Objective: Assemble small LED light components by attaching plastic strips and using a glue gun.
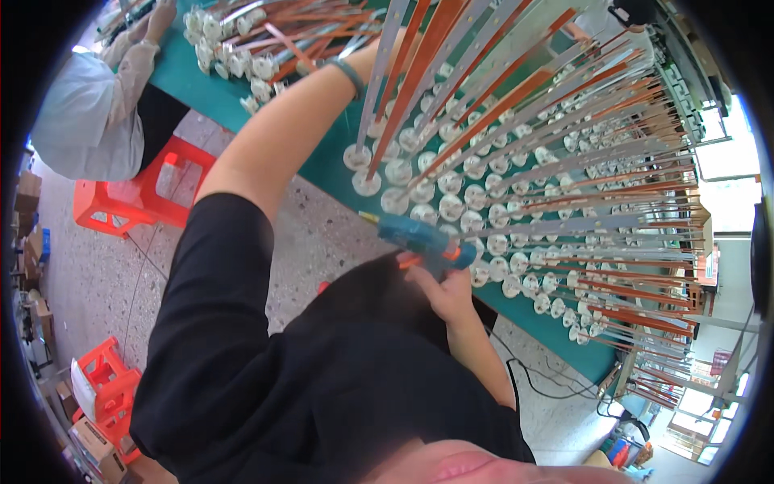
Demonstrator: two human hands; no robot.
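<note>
My right hand (445, 292) grips a blue glue gun (419, 239) with an orange trigger, its nozzle pointing left at the near edge of the green table (322, 165). Many white round bases (451, 206), each with a long orange or silver strip (419, 73) standing in it, cover the table. My left arm, with a grey-green wristband (348, 74), reaches up among the strips. My left hand (379, 47) is mostly hidden behind them, so its grasp does not show.
Another person in a white garment (85, 109) sits on a red stool (137, 194) at the upper left, hands at more bases (234, 56). More red stools (109, 387) and cardboard boxes (97, 448) stand lower left. A black cable (540, 383) trails on the speckled floor.
</note>
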